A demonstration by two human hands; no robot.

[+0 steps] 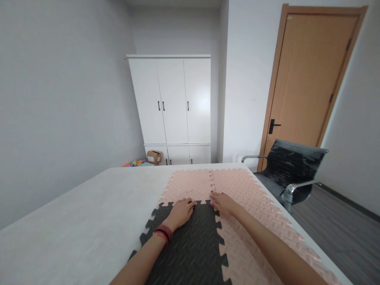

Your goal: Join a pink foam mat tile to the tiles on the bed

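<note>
From the head camera, the left hand (pixel 181 211) lies flat and open, palm down, on the far edge of a dark grey foam puzzle mat tile (pixel 190 245), with black and red bands at its wrist. Just beside it, the right hand (pixel 223 202) rests open, fingers spread, on the toothed seam where the grey tile meets the pink foam tiles (pixel 246 194). All tiles lie on a white worktop (pixel 89 213). Beyond the hands stands a white wardrobe (pixel 172 103); off past the right hand, a black office chair (pixel 292 168).
</note>
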